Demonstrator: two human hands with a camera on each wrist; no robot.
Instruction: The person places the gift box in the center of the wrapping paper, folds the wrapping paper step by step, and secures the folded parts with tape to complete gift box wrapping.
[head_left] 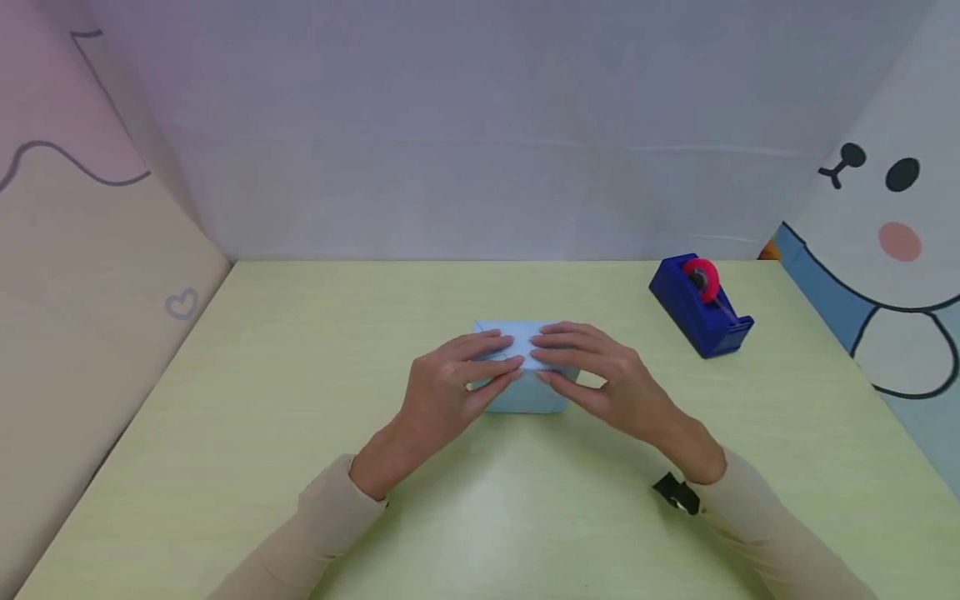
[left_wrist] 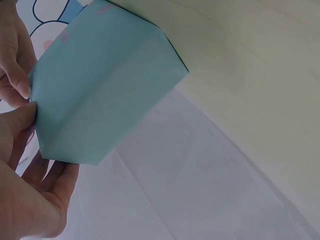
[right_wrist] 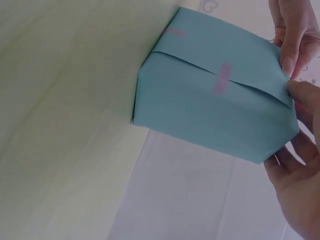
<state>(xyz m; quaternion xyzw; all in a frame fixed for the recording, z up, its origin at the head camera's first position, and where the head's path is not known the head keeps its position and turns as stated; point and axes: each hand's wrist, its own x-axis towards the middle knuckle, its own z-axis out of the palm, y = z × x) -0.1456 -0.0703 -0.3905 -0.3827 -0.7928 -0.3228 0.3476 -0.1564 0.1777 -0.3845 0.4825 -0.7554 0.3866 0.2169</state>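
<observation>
A small box wrapped in light blue paper (head_left: 527,397) sits at the middle of the table. My left hand (head_left: 448,385) pinches its upper near edge from the left, thumb at the front and fingers spread over the top. From the right, my right hand (head_left: 611,377) grips the same edge in the same way, and the thumbs stand close together. Pink tape strips (right_wrist: 222,79) cross a paper seam on one side in the right wrist view. The left wrist view shows a smooth folded end of the wrapped box (left_wrist: 107,90). Fingers cover part of the top.
A blue tape dispenser (head_left: 693,312) with a pink roll stands at the back right of the pale wooden table (head_left: 300,350). A plain light wall panel (head_left: 480,167) rises behind, with printed panels at both sides. A black piece (head_left: 677,493) hangs by the right cuff.
</observation>
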